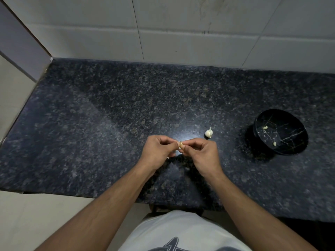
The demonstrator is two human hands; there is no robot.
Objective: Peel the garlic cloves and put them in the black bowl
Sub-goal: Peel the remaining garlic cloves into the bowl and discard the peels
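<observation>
— You're pinching a garlic clove (180, 144) between both sets of fingertips, your left hand (157, 151) curled tight on one end.

— And your right hand (203, 153) is gripping the other end, fingers bent in, knuckles up, the two hands nearly touching over the counter (90, 133).

— The garlic bulb (208, 132) is sitting just beyond your right hand.

— Further right, well apart, the black bowl (288, 116) is holding two peeled cloves (265, 127).

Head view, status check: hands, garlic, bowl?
Left hand and right hand both pinch one small garlic clove. Two cloves already in black marbled bowl. White garlic bulb waits on counter. Nothing obstructing.
</observation>
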